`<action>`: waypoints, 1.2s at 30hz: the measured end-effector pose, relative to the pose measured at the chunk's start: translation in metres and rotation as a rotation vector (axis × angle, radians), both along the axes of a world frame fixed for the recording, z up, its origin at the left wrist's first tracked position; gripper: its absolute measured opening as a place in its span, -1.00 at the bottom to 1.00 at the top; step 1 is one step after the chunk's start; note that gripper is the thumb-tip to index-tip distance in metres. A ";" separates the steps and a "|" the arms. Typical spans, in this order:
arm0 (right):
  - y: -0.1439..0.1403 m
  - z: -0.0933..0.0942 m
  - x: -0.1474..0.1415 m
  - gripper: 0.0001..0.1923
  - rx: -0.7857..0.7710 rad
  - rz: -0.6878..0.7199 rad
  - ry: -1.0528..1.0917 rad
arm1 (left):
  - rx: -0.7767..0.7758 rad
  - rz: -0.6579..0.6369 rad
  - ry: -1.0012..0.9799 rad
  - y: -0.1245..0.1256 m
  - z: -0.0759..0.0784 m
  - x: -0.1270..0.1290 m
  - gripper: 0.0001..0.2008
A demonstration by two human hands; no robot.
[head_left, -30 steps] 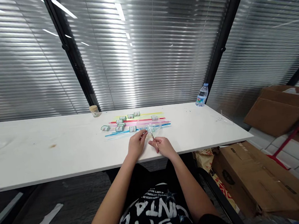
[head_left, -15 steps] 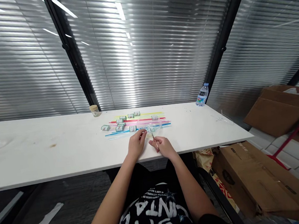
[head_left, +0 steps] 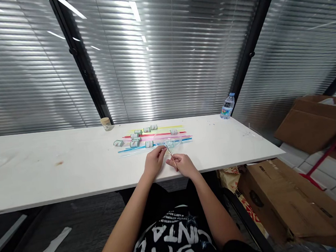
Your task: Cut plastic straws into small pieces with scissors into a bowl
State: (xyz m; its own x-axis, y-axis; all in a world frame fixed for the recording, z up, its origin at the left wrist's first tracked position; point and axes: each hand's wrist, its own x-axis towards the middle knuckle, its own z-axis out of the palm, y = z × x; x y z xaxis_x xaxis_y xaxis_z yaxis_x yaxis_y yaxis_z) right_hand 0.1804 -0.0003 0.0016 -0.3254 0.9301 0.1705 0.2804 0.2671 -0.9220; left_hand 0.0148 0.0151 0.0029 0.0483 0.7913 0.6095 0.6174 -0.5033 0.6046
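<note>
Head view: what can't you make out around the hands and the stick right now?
- Thin stick: too small to tell what it is; its lower end hides in the right hand.
- Left hand: fingertips meet the stick's top, the grip too small to resolve.
- Clear round object beyond the hands: transparent, outline unclear.
- Small rolls on the coloured straws: print unreadable.
- Table: cut off at the left edge.
</note>
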 end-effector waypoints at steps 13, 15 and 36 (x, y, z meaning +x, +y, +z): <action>0.001 -0.002 0.000 -0.58 -0.013 0.011 0.032 | -0.004 0.008 0.001 0.000 0.001 0.000 -0.79; 0.000 -0.002 0.000 -0.58 -0.015 0.011 0.037 | -0.008 0.014 0.002 0.000 0.001 0.000 -0.79; 0.004 -0.005 0.000 -0.56 -0.011 -0.030 0.028 | -0.036 0.042 0.031 -0.001 0.001 0.001 -0.73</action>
State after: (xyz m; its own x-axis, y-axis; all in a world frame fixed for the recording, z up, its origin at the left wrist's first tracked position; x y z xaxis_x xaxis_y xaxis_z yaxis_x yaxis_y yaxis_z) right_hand 0.1805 0.0036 -0.0034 -0.2921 0.9414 0.1688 0.2621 0.2485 -0.9325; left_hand 0.0163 0.0145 0.0036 0.0328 0.8143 0.5795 0.6559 -0.4550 0.6023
